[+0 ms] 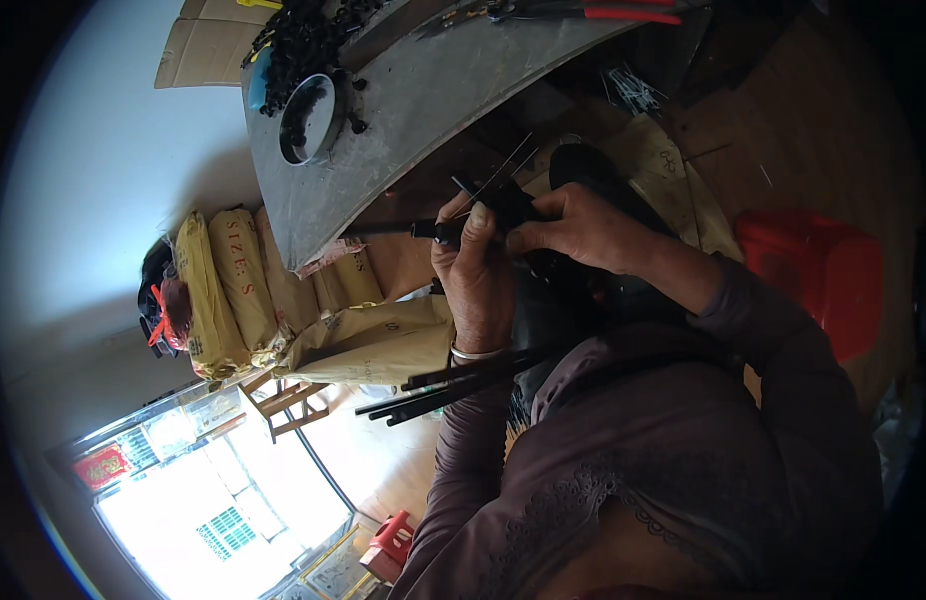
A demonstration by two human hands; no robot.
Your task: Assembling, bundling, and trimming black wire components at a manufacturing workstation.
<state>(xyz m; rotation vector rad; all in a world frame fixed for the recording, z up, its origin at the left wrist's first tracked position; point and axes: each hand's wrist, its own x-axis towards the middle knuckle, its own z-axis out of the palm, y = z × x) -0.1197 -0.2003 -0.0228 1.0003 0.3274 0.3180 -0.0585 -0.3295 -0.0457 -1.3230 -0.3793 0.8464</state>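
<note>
My left hand [473, 285] is closed around a black plastic piece [423, 230], with its thumb pressed on top. A black rod [378, 229] sticks out to the left beside it. Two thin metal wires [513, 165] rise from between the fingers, angled away from me. Close against the left thumb, my right hand [588, 230] pinches a dark part [513, 205], whose exact kind I cannot make out. Several black rods [453, 385] lie across my left forearm and lap, below the silver bracelet [478, 354].
On the grey table [413, 110] ahead stand a round bowl [313, 120] with dark bits and a heap of black parts [303, 50]. Red-handled pliers [633, 14] lie at its far edge. Yellow sacks [233, 270] and a wooden stool [283, 400] are left; a red plastic container [813, 270] is right.
</note>
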